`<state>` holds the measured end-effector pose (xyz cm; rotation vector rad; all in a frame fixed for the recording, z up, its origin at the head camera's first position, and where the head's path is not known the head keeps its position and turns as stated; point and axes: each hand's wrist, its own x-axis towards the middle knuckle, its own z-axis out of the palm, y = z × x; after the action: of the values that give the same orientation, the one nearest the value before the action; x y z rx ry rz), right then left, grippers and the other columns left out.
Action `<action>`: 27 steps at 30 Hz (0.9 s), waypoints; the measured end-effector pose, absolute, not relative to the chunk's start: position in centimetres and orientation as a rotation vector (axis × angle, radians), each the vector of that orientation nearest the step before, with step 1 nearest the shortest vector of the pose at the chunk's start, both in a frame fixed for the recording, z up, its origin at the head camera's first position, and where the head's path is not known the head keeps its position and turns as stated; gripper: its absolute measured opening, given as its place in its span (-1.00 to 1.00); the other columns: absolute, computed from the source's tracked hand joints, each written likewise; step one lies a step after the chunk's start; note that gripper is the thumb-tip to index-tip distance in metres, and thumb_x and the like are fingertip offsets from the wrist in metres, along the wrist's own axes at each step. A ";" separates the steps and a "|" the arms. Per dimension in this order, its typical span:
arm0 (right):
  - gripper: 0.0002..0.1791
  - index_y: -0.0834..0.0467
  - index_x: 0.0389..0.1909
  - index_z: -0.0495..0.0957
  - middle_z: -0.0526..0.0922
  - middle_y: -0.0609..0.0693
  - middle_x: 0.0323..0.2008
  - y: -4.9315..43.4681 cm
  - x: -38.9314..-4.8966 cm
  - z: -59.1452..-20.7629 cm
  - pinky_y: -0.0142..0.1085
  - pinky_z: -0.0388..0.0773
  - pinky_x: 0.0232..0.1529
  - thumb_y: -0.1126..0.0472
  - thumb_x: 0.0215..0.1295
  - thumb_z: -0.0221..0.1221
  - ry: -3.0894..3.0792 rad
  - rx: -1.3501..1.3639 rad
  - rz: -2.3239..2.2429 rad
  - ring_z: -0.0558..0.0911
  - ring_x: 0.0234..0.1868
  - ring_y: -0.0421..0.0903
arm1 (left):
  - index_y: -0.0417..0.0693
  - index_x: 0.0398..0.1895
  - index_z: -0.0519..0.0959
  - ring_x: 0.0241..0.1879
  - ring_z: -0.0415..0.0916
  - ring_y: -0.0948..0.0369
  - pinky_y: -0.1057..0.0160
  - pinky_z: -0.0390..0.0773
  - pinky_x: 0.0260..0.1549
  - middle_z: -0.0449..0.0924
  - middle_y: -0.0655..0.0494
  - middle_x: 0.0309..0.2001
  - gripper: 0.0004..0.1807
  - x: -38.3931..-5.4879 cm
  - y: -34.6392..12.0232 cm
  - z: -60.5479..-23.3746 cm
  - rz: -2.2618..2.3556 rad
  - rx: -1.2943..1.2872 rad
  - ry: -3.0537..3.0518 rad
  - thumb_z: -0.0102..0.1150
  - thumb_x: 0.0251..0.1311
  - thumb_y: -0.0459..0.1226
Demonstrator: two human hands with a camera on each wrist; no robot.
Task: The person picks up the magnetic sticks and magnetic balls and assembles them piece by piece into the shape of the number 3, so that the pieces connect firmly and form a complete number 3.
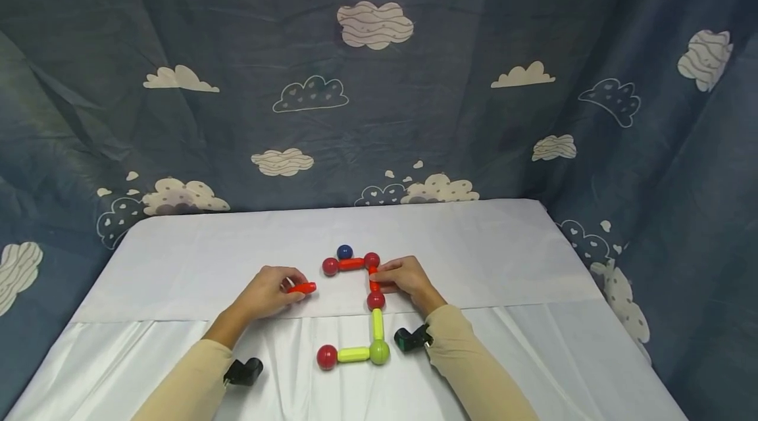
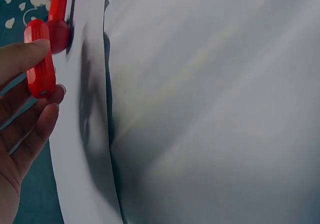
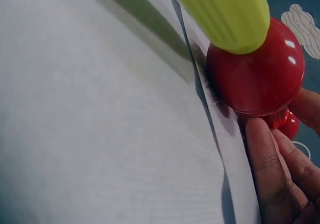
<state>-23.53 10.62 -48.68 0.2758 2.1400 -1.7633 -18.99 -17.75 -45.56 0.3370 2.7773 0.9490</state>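
Observation:
My left hand (image 1: 268, 291) pinches a loose red rod (image 1: 303, 287) between thumb and fingers, left of the joined pieces. Its ridged sides and blunt end show in the left wrist view. With my right hand (image 1: 410, 281) I grip the upright red rod (image 1: 374, 283) of the chain, between an upper red ball (image 1: 372, 260) and a lower red ball (image 1: 376, 300). Close up in the right wrist view, the fingers sit right beside the big red ball (image 3: 257, 74). Another red rod (image 1: 352, 264) runs left from the upper ball to a red end ball (image 1: 330, 267).
A blue ball (image 1: 345, 252) lies just behind the top rod. Below the chain's middle ball, a yellow-green rod (image 1: 378, 325) leads to a green ball (image 1: 379, 352); a second yellow-green rod (image 1: 353, 354) joins it to a red ball (image 1: 327, 357). White cloth (image 1: 503, 250) covers the table.

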 end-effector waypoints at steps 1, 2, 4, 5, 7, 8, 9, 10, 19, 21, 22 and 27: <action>-0.71 0.36 -0.24 0.66 0.72 0.10 -0.37 10.6 -23.5 -48.6 -0.29 0.63 -0.40 0.36 -0.02 0.43 2.137 0.280 -1.760 0.71 -0.43 -0.10 | 0.00 -0.21 0.66 -0.41 0.41 0.25 0.30 0.46 -0.44 0.56 0.22 -0.39 -0.79 -19.0 -17.5 -45.6 0.950 0.360 2.778 0.39 0.04 -0.33; -0.71 0.35 -0.24 0.66 0.72 0.10 -0.37 10.6 -23.5 -48.7 -0.29 0.63 -0.40 0.36 -0.02 0.43 2.138 0.277 -1.760 0.71 -0.43 -0.10 | -0.01 -0.20 0.66 -0.41 0.42 0.25 0.30 0.46 -0.44 0.56 0.23 -0.39 -0.78 -19.0 -17.3 -45.6 0.953 0.382 2.780 0.39 0.04 -0.33; -0.72 0.35 -0.24 0.66 0.72 0.11 -0.37 10.6 -23.5 -48.7 -0.29 0.63 -0.40 0.36 -0.02 0.42 2.133 0.277 -1.767 0.72 -0.42 -0.09 | -0.02 -0.18 0.66 -0.42 0.42 0.26 0.31 0.45 -0.45 0.57 0.23 -0.39 -0.76 -19.0 -16.8 -45.7 0.964 0.409 2.782 0.39 0.04 -0.33; -0.72 0.36 -0.24 0.66 0.72 0.11 -0.37 10.6 -23.5 -48.7 -0.29 0.63 -0.40 0.37 -0.02 0.42 2.130 0.277 -1.773 0.72 -0.42 -0.09 | -0.03 -0.17 0.66 -0.42 0.42 0.26 0.32 0.45 -0.46 0.57 0.23 -0.39 -0.75 -19.0 -16.5 -45.7 0.966 0.416 2.782 0.39 0.04 -0.33; -0.72 0.35 -0.24 0.66 0.72 0.11 -0.36 10.6 -23.5 -48.8 -0.29 0.63 -0.41 0.37 -0.02 0.42 2.137 0.273 -1.770 0.72 -0.42 -0.09 | -0.04 -0.16 0.66 -0.43 0.41 0.26 0.33 0.45 -0.47 0.56 0.23 -0.40 -0.74 -19.0 -16.0 -45.9 0.961 0.422 2.782 0.40 0.04 -0.32; -0.72 0.35 -0.24 0.66 0.71 0.11 -0.36 10.6 -23.5 -48.8 -0.29 0.63 -0.41 0.37 -0.02 0.42 2.138 0.276 -1.768 0.71 -0.42 -0.09 | -0.04 -0.17 0.67 -0.44 0.40 0.26 0.33 0.45 -0.47 0.55 0.24 -0.41 -0.75 -19.0 -15.7 -45.9 0.956 0.414 2.777 0.40 0.04 -0.32; -0.71 0.35 -0.23 0.66 0.71 0.11 -0.36 10.6 -23.5 -48.9 -0.30 0.63 -0.41 0.36 -0.02 0.43 2.139 0.279 -1.766 0.71 -0.42 -0.09 | -0.03 -0.18 0.67 -0.44 0.40 0.26 0.34 0.45 -0.48 0.55 0.24 -0.42 -0.76 -19.0 -15.4 -45.9 0.948 0.413 2.772 0.39 0.04 -0.32; -0.71 0.35 -0.23 0.67 0.71 0.11 -0.35 10.6 -23.5 -48.9 -0.30 0.63 -0.41 0.36 -0.02 0.43 2.143 0.279 -1.763 0.71 -0.42 -0.09 | -0.02 -0.19 0.67 -0.43 0.39 0.26 0.34 0.45 -0.48 0.54 0.25 -0.42 -0.77 -18.9 -15.1 -45.9 0.935 0.415 2.768 0.39 0.04 -0.31; -0.70 0.33 -0.21 0.67 0.71 0.10 -0.33 10.8 -23.5 -49.1 -0.31 0.63 -0.41 0.33 0.00 0.43 2.164 0.296 -1.748 0.72 -0.41 -0.09 | 0.03 -0.22 0.66 -0.39 0.40 0.27 0.32 0.47 -0.38 0.56 0.26 -0.36 -0.79 -19.0 -13.4 -46.0 0.868 0.525 2.753 0.39 0.04 -0.30; -0.70 0.33 -0.21 0.67 0.71 0.11 -0.32 10.8 -23.4 -49.1 -0.31 0.63 -0.41 0.33 0.00 0.43 2.163 0.296 -1.750 0.72 -0.41 -0.08 | 0.01 -0.21 0.66 -0.38 0.40 0.27 0.33 0.47 -0.37 0.56 0.26 -0.36 -0.78 -19.1 -13.1 -45.9 0.851 0.550 2.751 0.40 0.04 -0.30; -0.70 0.33 -0.21 0.67 0.71 0.11 -0.32 10.8 -23.4 -49.1 -0.30 0.63 -0.41 0.33 -0.01 0.43 2.164 0.292 -1.749 0.72 -0.41 -0.09 | 0.00 -0.20 0.66 -0.38 0.40 0.27 0.33 0.47 -0.37 0.55 0.26 -0.36 -0.78 -19.1 -12.9 -45.9 0.845 0.553 2.751 0.40 0.04 -0.30; -0.71 0.33 -0.23 0.67 0.71 0.10 -0.33 10.8 -23.4 -49.2 -0.30 0.63 -0.39 0.34 -0.02 0.43 2.149 0.272 -1.762 0.71 -0.41 -0.11 | -0.02 -0.22 0.66 -0.37 0.40 0.25 0.32 0.49 -0.36 0.53 0.25 -0.38 -0.78 -19.3 -12.1 -45.8 0.838 0.563 2.734 0.41 0.04 -0.28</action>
<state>-23.44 10.75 -49.18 0.2717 2.1491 -1.7620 -19.35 -12.13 -45.85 0.5634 2.7343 0.8378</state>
